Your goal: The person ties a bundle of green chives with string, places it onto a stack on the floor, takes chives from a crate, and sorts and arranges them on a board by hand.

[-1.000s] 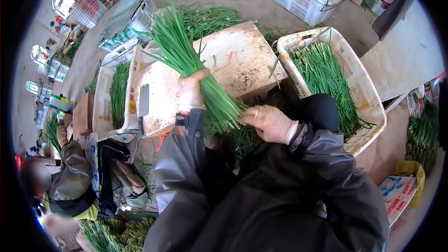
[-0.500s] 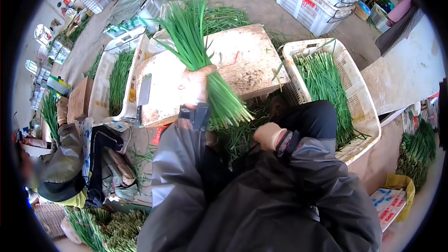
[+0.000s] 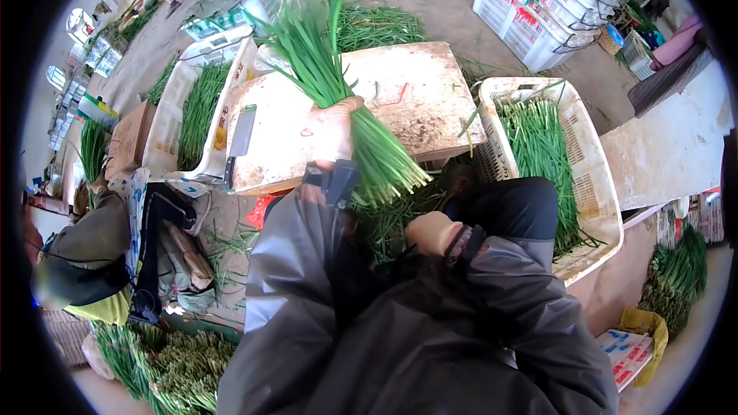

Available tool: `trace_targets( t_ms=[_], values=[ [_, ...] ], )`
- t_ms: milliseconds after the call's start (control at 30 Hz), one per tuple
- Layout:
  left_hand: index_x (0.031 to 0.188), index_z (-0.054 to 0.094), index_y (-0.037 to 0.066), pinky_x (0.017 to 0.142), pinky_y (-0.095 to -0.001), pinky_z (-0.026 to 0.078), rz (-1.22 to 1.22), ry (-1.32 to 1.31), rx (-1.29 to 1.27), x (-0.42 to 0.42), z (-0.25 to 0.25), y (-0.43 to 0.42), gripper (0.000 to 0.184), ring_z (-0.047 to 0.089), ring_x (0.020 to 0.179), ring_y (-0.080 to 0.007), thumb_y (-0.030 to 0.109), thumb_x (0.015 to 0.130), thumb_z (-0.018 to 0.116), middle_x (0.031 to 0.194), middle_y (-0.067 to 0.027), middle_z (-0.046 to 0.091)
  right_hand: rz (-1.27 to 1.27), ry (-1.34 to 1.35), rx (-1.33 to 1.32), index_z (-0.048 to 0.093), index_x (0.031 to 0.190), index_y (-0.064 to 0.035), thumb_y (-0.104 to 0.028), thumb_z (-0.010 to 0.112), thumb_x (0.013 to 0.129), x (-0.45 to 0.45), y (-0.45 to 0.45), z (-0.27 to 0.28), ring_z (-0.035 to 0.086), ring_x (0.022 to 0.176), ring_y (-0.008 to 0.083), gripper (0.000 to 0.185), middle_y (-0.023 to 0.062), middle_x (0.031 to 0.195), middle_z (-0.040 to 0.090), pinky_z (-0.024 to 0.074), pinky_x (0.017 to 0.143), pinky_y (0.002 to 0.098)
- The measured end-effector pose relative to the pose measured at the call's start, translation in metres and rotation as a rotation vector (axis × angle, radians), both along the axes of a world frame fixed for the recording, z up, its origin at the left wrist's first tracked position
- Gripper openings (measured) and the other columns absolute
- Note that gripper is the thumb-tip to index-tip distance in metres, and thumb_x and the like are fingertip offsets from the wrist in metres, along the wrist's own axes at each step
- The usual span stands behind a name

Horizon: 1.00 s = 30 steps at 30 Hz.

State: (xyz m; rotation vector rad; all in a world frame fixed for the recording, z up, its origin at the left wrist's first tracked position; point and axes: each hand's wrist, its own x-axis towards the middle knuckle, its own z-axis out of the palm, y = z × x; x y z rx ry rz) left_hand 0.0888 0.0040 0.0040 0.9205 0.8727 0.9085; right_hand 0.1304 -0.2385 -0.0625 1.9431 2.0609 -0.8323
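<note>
Head view: the left hand (image 3: pixel 332 134) clenched a green bunch (image 3: pixel 378 150) over the board (image 3: pixel 427 104); the right hand (image 3: pixel 433 232) curled, its grip unclear. The left crate (image 3: pixel 167 121) and right crate (image 3: pixel 600 184) held green stalks (image 3: pixel 536 138).

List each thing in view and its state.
Left hand: closed around the bundle
Bundle of green stalks: held, tilted
Right hand: curled; contents unclear
Knife: lying on the board, unheld
Board: stained, scraps on top
Crate at right: uncovered, holding greens
Crate at left: uncovered, holding greens
Crates at back: stacked
</note>
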Motion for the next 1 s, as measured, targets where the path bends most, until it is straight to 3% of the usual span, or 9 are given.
trace_targets(
  t_ms=[133, 233, 367, 533, 633, 767, 833, 900, 1000],
  values=[
    [0.101, 0.070, -0.001, 0.068, -0.0353, 0.055, 0.056, 0.046, 0.042, -0.004, 0.000, 0.003, 0.032, 0.066, 0.072, -0.0216, -0.003, 0.072, 0.083, 0.088, -0.0107, 0.072, -0.071, 0.174, 0.805, 0.066, 0.108, -0.0120, -0.016, 0.068, 0.085, -0.002, 0.002, 0.021, 0.069, 0.081, 0.0271, 0.023, 0.0053, 0.089, 0.066, 0.0566, 0.072, 0.0394],
    [0.102, 0.070, 0.000, 0.069, -0.0360, 0.056, 0.032, 0.044, 0.072, -0.001, -0.007, 0.007, 0.031, 0.066, 0.074, -0.0221, 0.000, 0.074, 0.083, 0.089, -0.0108, 0.072, -0.175, 0.038, 1.180, 0.065, 0.106, -0.0120, -0.015, 0.068, 0.084, -0.012, 0.024, 0.042, 0.069, 0.081, 0.0259, 0.022, 0.0048, 0.086, 0.064, 0.0558, 0.070, 0.0388],
    [0.114, 0.068, 0.000, 0.072, -0.0382, 0.057, -0.077, -0.020, 0.049, -0.010, 0.009, 0.002, 0.036, 0.065, 0.078, -0.0237, 0.003, 0.079, 0.080, 0.093, -0.0109, 0.069, -0.070, -0.051, -0.108, 0.078, 0.095, -0.0096, -0.026, 0.067, 0.085, 0.008, -0.003, -0.007, 0.074, 0.093, 0.0336, 0.021, 0.0113, 0.096, 0.076, 0.0581, 0.080, 0.0467],
    [0.145, 0.046, 0.000, 0.086, -0.0451, 0.055, -0.480, -0.525, 0.084, -0.025, -0.005, 0.015, 0.065, 0.063, 0.089, -0.0266, 0.007, 0.084, 0.067, 0.099, -0.0119, 0.063, -0.462, -0.091, 0.258, 0.075, 0.088, -0.0102, -0.030, 0.069, 0.086, 0.046, -0.018, 0.013, 0.073, 0.086, 0.0370, 0.021, 0.0152, 0.089, 0.075, 0.0578, 0.077, 0.0492],
    [0.143, 0.048, 0.001, 0.085, -0.0435, 0.054, -0.548, -0.619, 0.064, -0.033, -0.010, 0.010, 0.070, 0.061, 0.086, -0.0246, 0.016, 0.078, 0.068, 0.091, -0.0080, 0.058, -0.639, -0.090, 0.646, 0.069, 0.088, -0.0108, -0.030, 0.067, 0.090, 0.068, -0.018, 0.018, 0.071, 0.078, 0.0376, 0.020, 0.0132, 0.084, 0.072, 0.0565, 0.071, 0.0502],
    [0.142, 0.050, 0.001, 0.083, -0.0415, 0.054, -0.589, -0.687, 0.053, -0.034, -0.006, 0.006, 0.073, 0.060, 0.083, -0.0238, 0.017, 0.074, 0.069, 0.090, -0.0072, 0.056, -0.694, 0.406, 1.165, 0.070, 0.103, -0.0090, -0.009, 0.070, 0.090, 0.060, -0.009, 0.053, 0.073, 0.083, 0.0349, 0.012, 0.0121, 0.092, 0.074, 0.0592, 0.072, 0.0415],
    [0.141, 0.051, 0.001, 0.083, -0.0411, 0.054, -0.605, -0.709, 0.047, -0.035, -0.007, 0.006, 0.073, 0.060, 0.082, -0.0236, 0.017, 0.073, 0.069, 0.089, -0.0070, 0.056, -0.529, 0.414, 1.243, 0.071, 0.108, -0.0079, -0.003, 0.071, 0.088, 0.055, -0.007, 0.066, 0.074, 0.088, 0.0335, 0.021, 0.0119, 0.101, 0.074, 0.0598, 0.076, 0.0386],
    [0.140, 0.052, 0.001, 0.081, -0.0406, 0.054, -0.632, -0.700, 0.053, -0.035, -0.008, 0.010, 0.072, 0.060, 0.081, -0.0240, 0.016, 0.071, 0.069, 0.088, -0.0071, 0.057, -0.600, 0.595, 0.985, 0.071, 0.112, -0.0091, -0.007, 0.076, 0.086, 0.044, -0.013, 0.075, 0.072, 0.091, 0.0301, 0.027, 0.0099, 0.100, 0.071, 0.0592, 0.080, 0.0374],
    [0.138, 0.053, 0.001, 0.079, -0.0399, 0.053, -0.661, -0.688, 0.052, -0.033, -0.011, 0.011, 0.071, 0.061, 0.080, -0.0244, 0.014, 0.070, 0.071, 0.087, -0.0072, 0.057, -0.342, 0.408, 1.079, 0.070, 0.121, -0.0140, -0.015, 0.080, 0.080, 0.038, -0.006, 0.072, 0.068, 0.102, 0.0287, 0.043, 0.0083, 0.115, 0.067, 0.0566, 0.087, 0.0387]
  ],
)
